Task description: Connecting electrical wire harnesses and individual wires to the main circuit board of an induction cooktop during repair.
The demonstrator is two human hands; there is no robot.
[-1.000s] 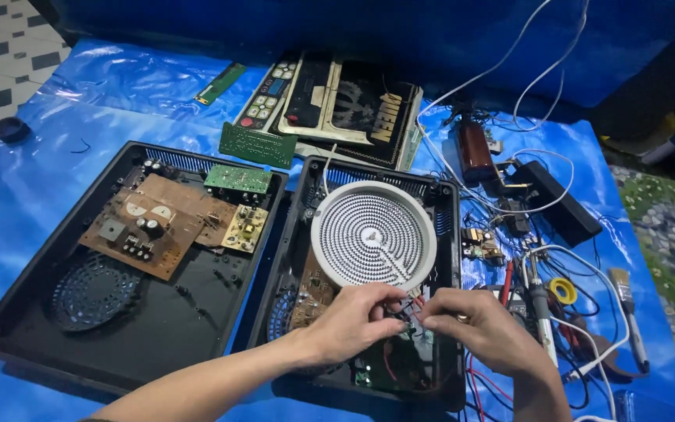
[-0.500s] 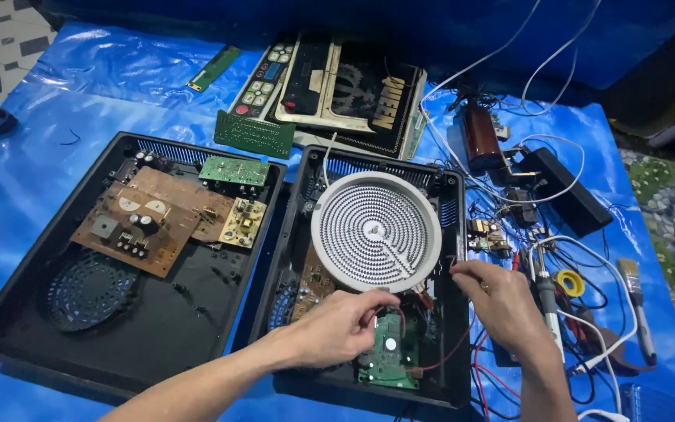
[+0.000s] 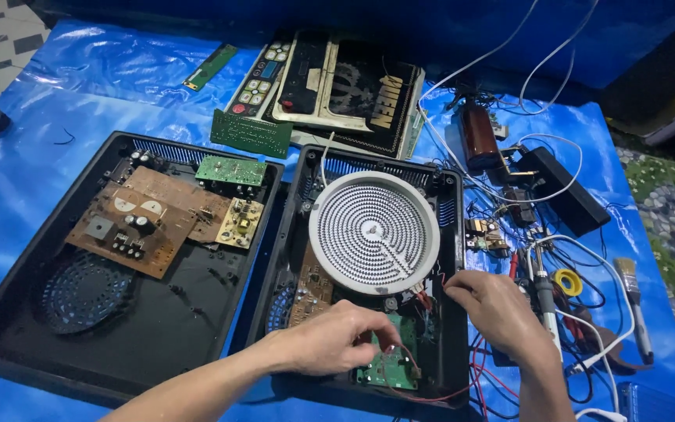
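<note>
bare forearms, no sleeves; bare hands

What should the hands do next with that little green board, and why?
Probably press the small green circuit board flat into the black casing. The left hand rests on it at the casing's near corner, red wires run from it toward the round white heating coil, and the right hand pinches beside those wires.
</note>
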